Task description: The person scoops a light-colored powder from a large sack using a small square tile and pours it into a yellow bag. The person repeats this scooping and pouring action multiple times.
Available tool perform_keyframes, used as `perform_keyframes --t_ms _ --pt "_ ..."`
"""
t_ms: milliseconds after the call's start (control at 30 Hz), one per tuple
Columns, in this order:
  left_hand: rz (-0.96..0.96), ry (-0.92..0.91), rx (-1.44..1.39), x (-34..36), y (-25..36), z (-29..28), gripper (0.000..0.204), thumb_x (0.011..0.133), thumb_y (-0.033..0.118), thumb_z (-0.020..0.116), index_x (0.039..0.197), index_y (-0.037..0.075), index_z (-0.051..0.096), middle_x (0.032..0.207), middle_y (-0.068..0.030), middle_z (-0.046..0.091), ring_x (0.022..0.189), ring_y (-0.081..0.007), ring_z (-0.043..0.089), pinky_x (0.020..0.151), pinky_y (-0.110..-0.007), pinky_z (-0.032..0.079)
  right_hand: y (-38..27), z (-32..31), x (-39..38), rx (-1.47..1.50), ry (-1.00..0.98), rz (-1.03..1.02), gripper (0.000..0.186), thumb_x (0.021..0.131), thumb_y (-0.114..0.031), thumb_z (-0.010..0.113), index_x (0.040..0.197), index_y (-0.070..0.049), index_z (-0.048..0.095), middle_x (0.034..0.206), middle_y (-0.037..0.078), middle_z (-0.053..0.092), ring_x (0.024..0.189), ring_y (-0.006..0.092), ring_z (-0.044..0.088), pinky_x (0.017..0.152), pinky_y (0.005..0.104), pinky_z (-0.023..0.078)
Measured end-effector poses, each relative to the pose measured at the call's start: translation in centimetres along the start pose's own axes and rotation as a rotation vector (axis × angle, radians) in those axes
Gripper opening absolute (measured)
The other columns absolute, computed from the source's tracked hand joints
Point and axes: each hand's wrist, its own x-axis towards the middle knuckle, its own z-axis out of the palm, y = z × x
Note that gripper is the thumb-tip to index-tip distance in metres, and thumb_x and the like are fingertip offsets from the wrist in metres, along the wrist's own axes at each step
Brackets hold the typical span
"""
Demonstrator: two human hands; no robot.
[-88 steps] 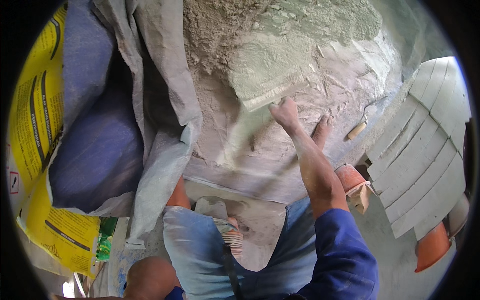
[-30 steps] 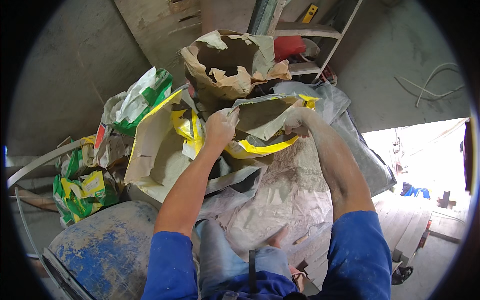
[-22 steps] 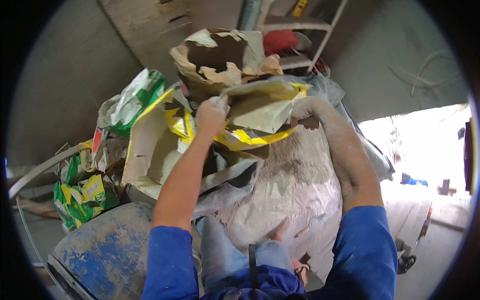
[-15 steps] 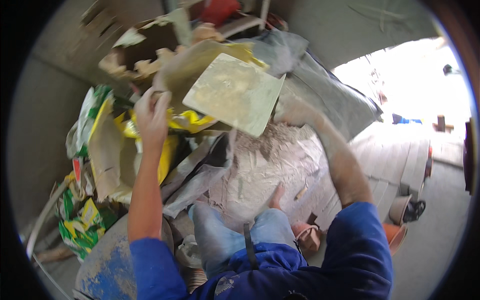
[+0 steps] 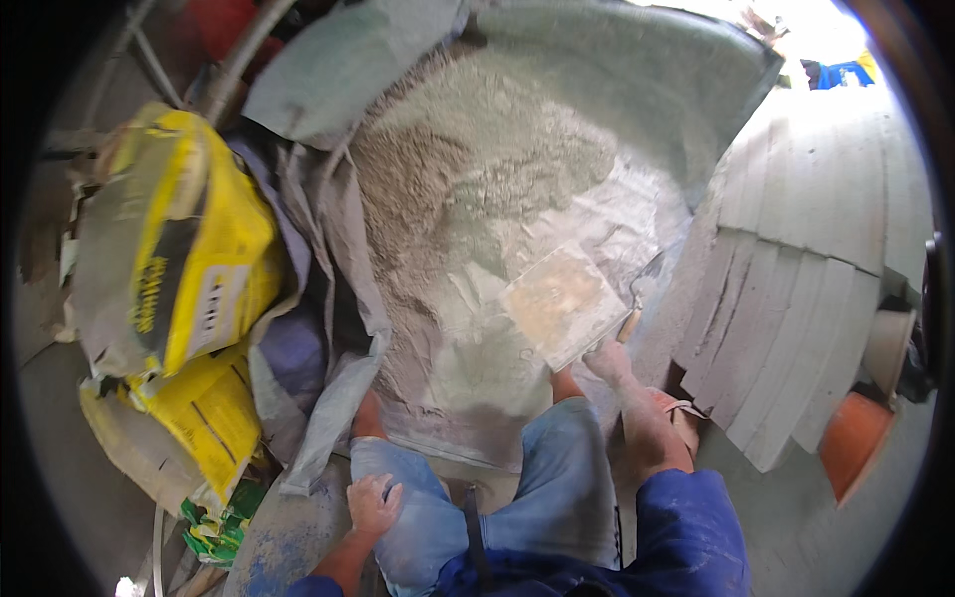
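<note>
My left hand [image 5: 373, 502] lies on my left thigh, its thumb apart from the fingers and nothing in it. At the near right corner of a pale square board [image 5: 565, 303], my right hand [image 5: 607, 360] grips the edge; some fingers are hidden. The board is smeared with tan residue and is low over a dusty sheet. Beside its right edge is a trowel [image 5: 637, 300] with a wooden handle. Brownish-grey powder [image 5: 428, 164] is heaped on the sheet beyond and left of the board.
Yellow and grey paper bags [image 5: 214, 269] stand crumpled at left, beside folded grey sheeting [image 5: 333, 298]. Stacked grey planks or slabs [image 5: 786, 328] lie at right, with an orange bucket [image 5: 854, 438] past them. My bare feet are at the sheet's near edge.
My left hand has let go of the bag and come down to my thigh. My right hand has brought the square board down and nearer. The view has shifted too.
</note>
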Motion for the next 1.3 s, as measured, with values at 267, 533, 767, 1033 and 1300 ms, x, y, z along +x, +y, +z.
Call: perform_keyframes --t_ms 267,533,767,1033,1300 --pt "-0.031 0.063 0.012 0.8 -0.1 1.8 0.022 0.079 0.027 0.070 0.092 0.009 0.071 0.084 -0.0098 0.062 0.076 -0.0322 0.056 0.068 -0.046 0.038 2.8 11.3 15.6 -0.006 -0.030 -0.013 0.047 0.083 -0.032 0.063 0.117 0.000 0.066 0.111 0.029 0.068 0.108 0.0425 0.065 0.091 0.0490 0.052" --pt "-0.060 0.082 0.010 0.6 -0.7 1.0 0.016 0.084 0.021 0.065 0.094 0.008 0.065 0.085 -0.0112 0.057 0.072 -0.0300 0.050 0.069 -0.043 0.035 -14.5 12.4 23.3 0.165 0.093 -0.166 0.043 0.081 -0.035 0.065 0.106 0.001 0.071 0.103 0.028 0.070 0.102 0.0429 0.066 0.090 0.0490 0.051" --pt "-0.035 0.068 -0.011 0.2 -1.1 1.3 0.018 0.085 0.024 0.065 0.095 0.010 0.066 0.084 -0.0096 0.058 0.072 -0.0298 0.051 0.069 -0.043 0.035 -16.9 12.8 22.8 0.211 0.119 -0.163 0.043 0.081 -0.033 0.065 0.100 0.006 0.070 0.100 0.032 0.068 0.100 0.0448 0.066 0.088 0.0497 0.051" --pt "-0.009 0.202 -0.035 0.3 -0.3 2.5 0.013 0.080 0.024 0.069 0.086 0.013 0.069 0.078 -0.0055 0.059 0.070 -0.0288 0.053 0.067 -0.042 0.036 -13.7 10.7 15.8 0.316 0.191 -0.350 0.045 0.083 -0.035 0.066 0.098 0.007 0.069 0.094 0.033 0.068 0.096 0.0463 0.067 0.084 0.0499 0.051" --pt "0.005 0.182 -0.033 0.3 -0.5 2.4 0.011 0.083 0.026 0.069 0.083 0.015 0.071 0.076 -0.0070 0.061 0.074 -0.0310 0.057 0.067 -0.044 0.038 -12.0 1.1 3.8 0.188 0.107 -0.361 0.039 0.082 -0.032 0.064 0.101 0.002 0.071 0.093 0.032 0.068 0.095 0.0468 0.066 0.083 0.0500 0.052"
